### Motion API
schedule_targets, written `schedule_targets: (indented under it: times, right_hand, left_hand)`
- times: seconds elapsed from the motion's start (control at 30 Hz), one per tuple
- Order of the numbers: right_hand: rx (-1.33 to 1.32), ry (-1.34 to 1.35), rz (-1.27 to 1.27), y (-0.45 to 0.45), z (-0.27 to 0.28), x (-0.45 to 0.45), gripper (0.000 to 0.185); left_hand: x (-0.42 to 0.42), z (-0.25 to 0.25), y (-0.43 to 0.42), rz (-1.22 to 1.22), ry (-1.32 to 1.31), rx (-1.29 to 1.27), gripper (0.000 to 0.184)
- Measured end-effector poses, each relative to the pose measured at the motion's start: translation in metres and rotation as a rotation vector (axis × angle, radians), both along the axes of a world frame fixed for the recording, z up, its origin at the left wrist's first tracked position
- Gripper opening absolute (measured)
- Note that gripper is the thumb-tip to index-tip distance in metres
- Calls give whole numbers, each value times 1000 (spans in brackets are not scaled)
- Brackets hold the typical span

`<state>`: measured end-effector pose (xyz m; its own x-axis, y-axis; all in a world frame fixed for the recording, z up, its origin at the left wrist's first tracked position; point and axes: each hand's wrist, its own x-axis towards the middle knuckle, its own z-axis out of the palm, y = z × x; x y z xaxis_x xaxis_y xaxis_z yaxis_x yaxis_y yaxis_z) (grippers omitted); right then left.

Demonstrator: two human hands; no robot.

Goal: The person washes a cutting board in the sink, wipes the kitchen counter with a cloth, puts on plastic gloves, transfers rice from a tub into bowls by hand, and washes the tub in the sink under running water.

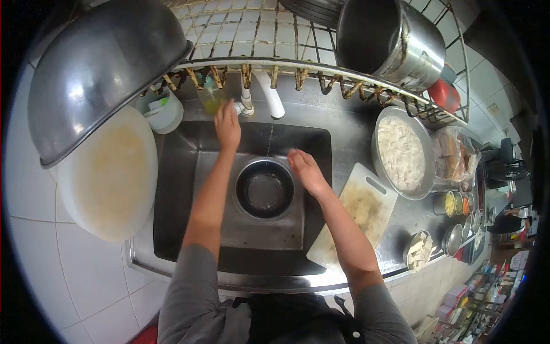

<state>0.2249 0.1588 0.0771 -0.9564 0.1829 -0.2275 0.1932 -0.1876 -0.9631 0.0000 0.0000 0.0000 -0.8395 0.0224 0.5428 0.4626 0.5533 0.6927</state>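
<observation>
A round metal bowl [265,190] sits in the steel sink [229,232], under a thin stream of water from the white faucet [270,98]. My left hand [227,126] reaches up to the faucet's base, its fingers at the small handle beside a bottle of yellow-green liquid [212,102]; whether they grip the handle is unclear. Above the sink's right side hangs my right hand [305,170], just right of the bowl and not touching it. Its fingers are curled and blurred, and nothing shows in them.
A worn cutting board [358,212] lies right of the sink, near a large bowl of pale pieces [399,152]. Overhead is a rusty rack [229,60] with a pot [395,43]. At left are a big metal bowl [109,63] and a round board [109,172].
</observation>
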Motion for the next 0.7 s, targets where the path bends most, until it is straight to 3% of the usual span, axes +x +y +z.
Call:
schedule_targets:
  times: [0.1,0.17,0.23,0.3,0.33,0.37,0.4,0.43,0.47,0.5,0.57,0.6,0.63,0.7]
  right_hand:
    - [148,-79,50,-11,11,-37,27]
    - [-162,-87,43,-10,12,-58,20]
    - [-287,-106,-30,-18,14,-76,17]
    - [-407,-121,-102,-19,10,-84,15]
    - [-361,-114,-66,-18,2,-86,13]
    - [-316,-107,-29,-18,-5,-87,13]
    - [-318,-112,-27,-15,-16,-87,13]
    - [-150,-148,36,-10,-28,-87,13]
    - [16,-181,96,-5,-37,-85,13]
    - [14,-186,91,-1,-42,-83,13]
    - [361,-248,290,7,-51,-79,20]
    - [363,-253,286,7,-53,-77,20]
    - [376,-253,251,5,-53,-76,14]
    - [392,-258,216,1,-61,-77,9]
  left_hand:
    - [-38,10,5,-205,-147,-79,41]
    - [-49,11,10,-120,-348,-125,49]
    - [-58,1,9,-70,-229,-152,57]
    - [-59,10,4,-184,-734,29,62]
    - [-56,7,-1,-242,-835,208,61]
    - [-45,1,-7,-238,-839,205,61]
    - [-31,-20,-14,-297,-759,511,57]
    - [-14,-45,-21,-352,-661,814,54]
    - [5,-79,-32,-283,-709,757,48]
    - [33,-124,-45,-136,-687,519,40]
    - [88,-212,-70,173,-690,28,31]
    - [115,-289,-93,237,-608,-524,41]
    - [146,-250,-97,147,-1070,-473,50]
    - [188,-306,-113,155,-1256,-170,53]
